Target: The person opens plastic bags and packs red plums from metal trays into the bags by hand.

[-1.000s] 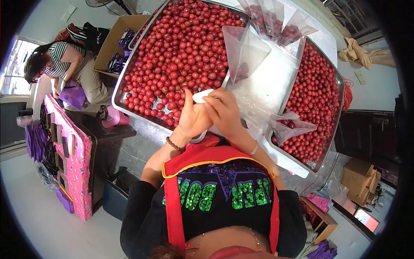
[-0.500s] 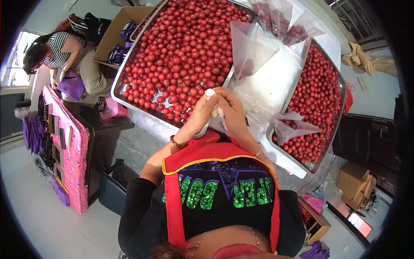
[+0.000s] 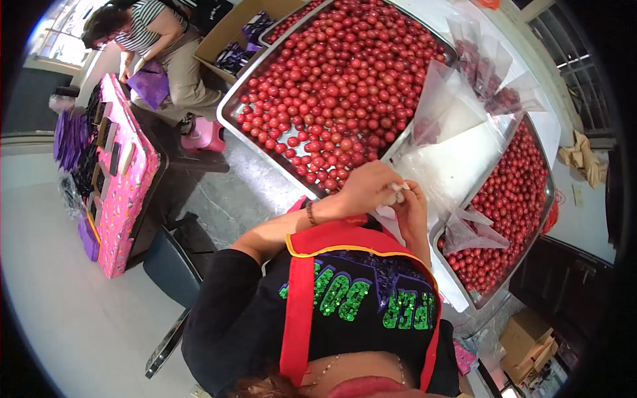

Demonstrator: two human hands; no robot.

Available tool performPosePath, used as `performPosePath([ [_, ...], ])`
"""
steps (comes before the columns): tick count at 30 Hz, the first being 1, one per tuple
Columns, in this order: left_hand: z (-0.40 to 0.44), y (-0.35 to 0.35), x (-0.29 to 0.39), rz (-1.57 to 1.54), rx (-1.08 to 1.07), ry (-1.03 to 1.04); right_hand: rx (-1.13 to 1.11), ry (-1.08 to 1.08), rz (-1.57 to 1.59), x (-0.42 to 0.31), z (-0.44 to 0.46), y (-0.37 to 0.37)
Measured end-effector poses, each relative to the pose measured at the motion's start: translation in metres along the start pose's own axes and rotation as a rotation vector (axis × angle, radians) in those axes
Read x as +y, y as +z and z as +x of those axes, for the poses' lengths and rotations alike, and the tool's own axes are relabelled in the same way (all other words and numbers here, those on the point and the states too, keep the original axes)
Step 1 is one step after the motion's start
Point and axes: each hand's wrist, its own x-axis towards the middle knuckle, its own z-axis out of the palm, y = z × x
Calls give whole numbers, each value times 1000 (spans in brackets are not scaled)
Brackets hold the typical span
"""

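My left hand (image 3: 368,188) and my right hand (image 3: 413,211) meet in front of my apron, fingers closed on a small crumpled white wad (image 3: 397,194). Whether the wad is tissue, cloth or plastic I cannot tell, as fingers cover much of it. Just beyond my left hand lies a large metal tray (image 3: 262,150) heaped with small round red fruits (image 3: 345,79). To the right of my hands, another metal tray (image 3: 479,300) holds more red fruits (image 3: 507,199). Between the trays is a pale metal surface (image 3: 451,156) with clear plastic on it.
Clear cone-shaped bags stand at the back, some with fruit inside; one clear bag (image 3: 472,232) rests on the right tray. At left are a pink-covered table (image 3: 126,192), a dark chair (image 3: 171,265) and a seated person (image 3: 162,40) holding a purple bag (image 3: 150,85).
My view has turned, so the trays appear further right. My hands have come lower and closer to my body, with the white wad still between them and more covered by fingers.
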Motion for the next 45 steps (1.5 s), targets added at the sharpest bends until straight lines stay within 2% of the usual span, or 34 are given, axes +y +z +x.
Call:
performPosePath([
  [1,-1,1,-2,9,0,-2,-7,2,5,1,0,1],
  [3,-1,4,7,265,-85,293,-53,124,284,-13,-11,15],
  [5,-5,5,10,310,-131,307,-66,138,296,-10,-11,7],
  [7,-6,9,7,258,-166,300,-11,35,119,-6,-18,10],
  [8,-7,12,3,122,-219,277,-38,53,159,-3,-18,5],
  [11,-17,12,4,4,-264,206,-10,99,117,-2,-30,5],
  [16,-15,4,4,-5,-328,206,6,96,71,-1,-32,6],
  [17,-16,1,6,-8,-332,211,57,-16,-22,-1,-28,3],
  [18,-15,-5,8,-74,-241,90,108,-133,-116,-2,-23,0],
  [19,-16,-11,7,-139,-153,-32,114,-142,-113,-5,-19,-3],
  [20,-20,-16,-8,-87,-65,27,147,-262,-403,-8,-17,-8],
  [21,-18,-32,3,-268,-79,-361,188,-373,-698,-12,-16,-11],
  [22,-23,-38,-11,-184,75,-372,170,-296,-757,-15,-15,-11],
  [23,-26,-48,-23,-366,182,-435,204,-285,-757,-10,-9,-19],
  [25,-27,-73,-31,-476,357,-553,71,-611,-1383,6,8,-38],
  [26,-29,-83,-37,-464,403,-564,88,-613,-1382,8,5,-32],
  [28,-32,-96,-40,-524,467,-581,180,-317,-1490,8,0,-16],
  [32,-34,-103,-39,-546,478,-595,205,-284,-1591,6,-8,-6],
  [34,-35,-103,-39,-518,470,-579,200,-493,-1674,2,-16,2],
  [35,-35,-106,-39,-487,466,-557,189,-500,-1670,2,-18,3],
  [36,-35,-112,-39,-473,481,-553,211,-640,-1687,1,-19,3],
  [37,-33,-122,-39,-471,569,-530,230,-788,-1695,-1,-19,4],
  [39,-30,-143,-39,-467,743,-484,184,-818,-1587,-7,-17,14],
  [41,-28,-179,-42,-547,1058,-422,82,-754,-1360,-12,-18,25],
  [42,-31,-195,-48,-469,1137,-292,49,-671,-1270,-12,-17,31],
  [43,-32,-205,-51,-390,1209,-157,41,-675,-1267,-13,-15,38],
  [44,-25,-207,-42,-100,1239,-155,-13,-646,-1226,-14,-13,47],
  [45,-22,-207,-38,-98,1246,-152,-68,-616,-1187,-16,-10,54],
])
